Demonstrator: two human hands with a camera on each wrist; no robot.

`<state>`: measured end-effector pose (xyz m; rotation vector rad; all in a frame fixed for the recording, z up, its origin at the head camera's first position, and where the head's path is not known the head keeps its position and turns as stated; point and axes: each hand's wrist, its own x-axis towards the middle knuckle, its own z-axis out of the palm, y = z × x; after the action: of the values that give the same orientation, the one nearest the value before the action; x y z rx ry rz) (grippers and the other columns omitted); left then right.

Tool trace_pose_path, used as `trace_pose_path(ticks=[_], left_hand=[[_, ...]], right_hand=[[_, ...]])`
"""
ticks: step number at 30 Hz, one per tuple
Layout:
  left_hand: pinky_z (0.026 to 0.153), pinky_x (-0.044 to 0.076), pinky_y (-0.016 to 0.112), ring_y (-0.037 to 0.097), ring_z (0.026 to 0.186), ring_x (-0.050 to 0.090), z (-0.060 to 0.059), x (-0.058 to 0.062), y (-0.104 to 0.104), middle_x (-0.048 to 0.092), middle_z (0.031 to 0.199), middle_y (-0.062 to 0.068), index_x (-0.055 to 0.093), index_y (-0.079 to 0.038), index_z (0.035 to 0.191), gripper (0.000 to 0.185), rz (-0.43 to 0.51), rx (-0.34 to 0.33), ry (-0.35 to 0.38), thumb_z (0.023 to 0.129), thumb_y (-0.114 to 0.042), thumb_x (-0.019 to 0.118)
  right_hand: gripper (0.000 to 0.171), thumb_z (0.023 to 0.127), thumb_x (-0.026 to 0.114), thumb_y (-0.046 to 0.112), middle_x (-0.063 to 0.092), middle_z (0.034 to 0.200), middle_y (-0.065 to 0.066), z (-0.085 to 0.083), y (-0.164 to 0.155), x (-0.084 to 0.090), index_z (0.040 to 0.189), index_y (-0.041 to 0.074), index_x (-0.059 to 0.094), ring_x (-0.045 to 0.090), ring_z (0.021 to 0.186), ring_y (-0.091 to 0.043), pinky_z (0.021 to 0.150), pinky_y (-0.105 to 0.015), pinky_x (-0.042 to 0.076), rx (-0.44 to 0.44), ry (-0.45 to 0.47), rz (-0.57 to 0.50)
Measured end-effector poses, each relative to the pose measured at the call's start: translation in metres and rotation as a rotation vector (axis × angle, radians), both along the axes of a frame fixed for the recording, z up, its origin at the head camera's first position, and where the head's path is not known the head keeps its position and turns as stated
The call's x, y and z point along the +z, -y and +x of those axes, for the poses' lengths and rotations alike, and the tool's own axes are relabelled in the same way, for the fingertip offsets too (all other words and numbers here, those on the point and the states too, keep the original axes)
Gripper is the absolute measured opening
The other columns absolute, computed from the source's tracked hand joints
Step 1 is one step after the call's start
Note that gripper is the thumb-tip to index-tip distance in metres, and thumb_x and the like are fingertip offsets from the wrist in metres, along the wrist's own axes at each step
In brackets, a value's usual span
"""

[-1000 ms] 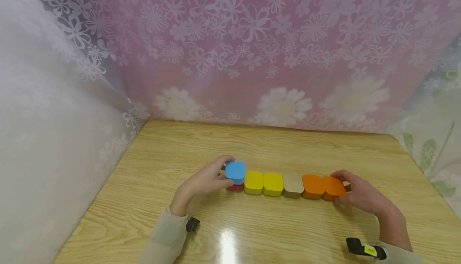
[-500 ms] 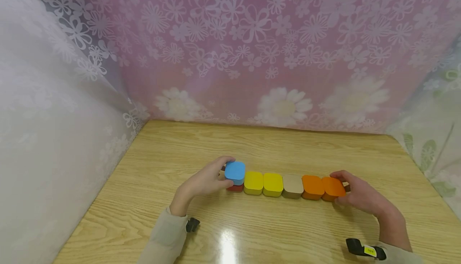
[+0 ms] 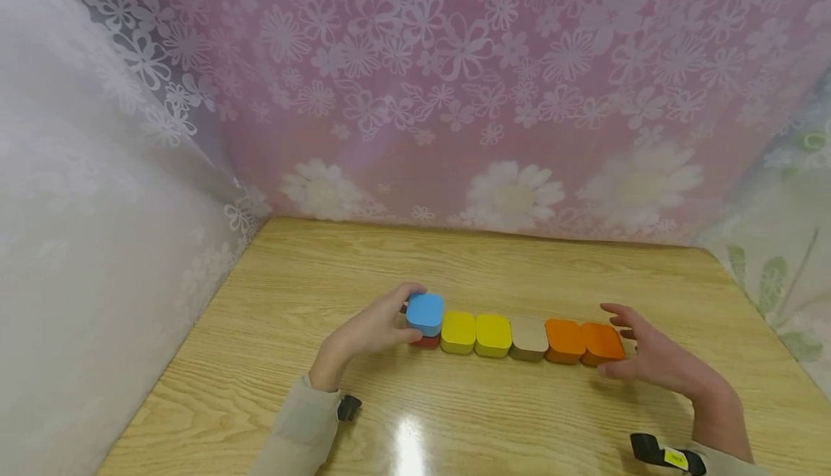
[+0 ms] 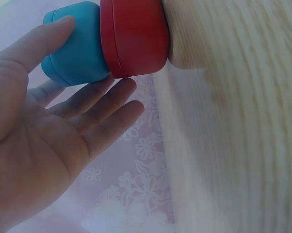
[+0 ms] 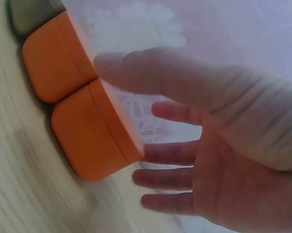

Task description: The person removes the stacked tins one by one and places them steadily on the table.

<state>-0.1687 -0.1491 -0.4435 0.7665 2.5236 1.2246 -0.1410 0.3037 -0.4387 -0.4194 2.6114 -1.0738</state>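
Observation:
My left hand [image 3: 366, 326] pinches a blue rounded-square box [image 3: 425, 310] between thumb and fingers. Beneath it sits a red box [image 4: 136, 39] of the same shape, standing on the wooden table; the left wrist view shows the blue one stacked on it. At the row's other end, my right hand [image 3: 669, 357] is spread around the outer orange box [image 3: 601, 343], holding nothing. In the right wrist view its thumb [image 5: 151, 70] overlaps the boxes' top edge and its fingers are extended. Thin seams near the top of the orange boxes look like lid lines.
Between the stack and the outer orange box run two yellow boxes [image 3: 458, 332], a beige box [image 3: 529, 337] and another orange box [image 3: 565, 340], side by side. A pink flowered cloth [image 3: 415, 101] hangs behind the table [image 3: 519, 418], with pale cloth [image 3: 97, 245] at the left.
My right hand has let go of the outer orange box, its fingers opening and drawing slightly away. The left hand stays on the blue box, and the row keeps its order.

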Motion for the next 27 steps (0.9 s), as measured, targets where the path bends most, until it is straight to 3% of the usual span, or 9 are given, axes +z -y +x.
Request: trace_pose_path(ticks=[5, 17, 23, 27], left_hand=[[0.103, 0.046, 0.045, 0.028, 0.12, 0.055, 0.001, 0.001, -0.001, 0.05, 0.141, 0.012, 0.036, -0.006, 0.147, 0.065, 0.007, 0.0, 0.026, 0.092, -0.012, 0.072], [0.104, 0.046, 0.046, 0.028, 0.12, 0.055, 0.001, 0.001, -0.002, 0.051, 0.141, 0.01, 0.037, -0.012, 0.145, 0.063, 0.016, 0.009, 0.042, 0.092, -0.014, 0.072], [0.102, 0.047, 0.046, 0.028, 0.12, 0.054, 0.002, 0.0, -0.001, 0.051, 0.141, 0.011, 0.036, -0.012, 0.145, 0.063, 0.014, 0.016, 0.054, 0.093, -0.013, 0.071], [0.1, 0.048, 0.045, 0.028, 0.12, 0.054, 0.002, 0.0, -0.001, 0.051, 0.14, 0.011, 0.035, -0.012, 0.146, 0.064, 0.014, 0.015, 0.067, 0.094, -0.012, 0.071]], right_hand=[[0.101, 0.083, 0.082, 0.028, 0.027, 0.148, -0.036, 0.002, 0.008, 0.006, 0.156, 0.004, 0.016, 0.028, 0.131, -0.059, 0.09, -0.075, 0.037, -0.028, -0.078, 0.033], [0.089, 0.088, 0.078, 0.027, 0.034, 0.148, -0.029, 0.001, 0.056, 0.025, 0.154, 0.003, 0.025, 0.033, 0.133, -0.053, 0.095, -0.07, 0.038, -0.049, -0.252, -0.032], [0.073, 0.091, 0.074, 0.029, 0.041, 0.148, -0.022, 0.001, 0.104, 0.027, 0.148, 0.002, 0.036, 0.038, 0.135, -0.043, 0.104, -0.065, 0.035, 0.015, -0.301, -0.092], [0.066, 0.09, 0.076, 0.024, 0.047, 0.143, -0.018, 0.001, 0.136, 0.026, 0.144, 0.003, 0.043, 0.045, 0.131, -0.039, 0.103, -0.061, 0.04, 0.075, -0.333, -0.107]])
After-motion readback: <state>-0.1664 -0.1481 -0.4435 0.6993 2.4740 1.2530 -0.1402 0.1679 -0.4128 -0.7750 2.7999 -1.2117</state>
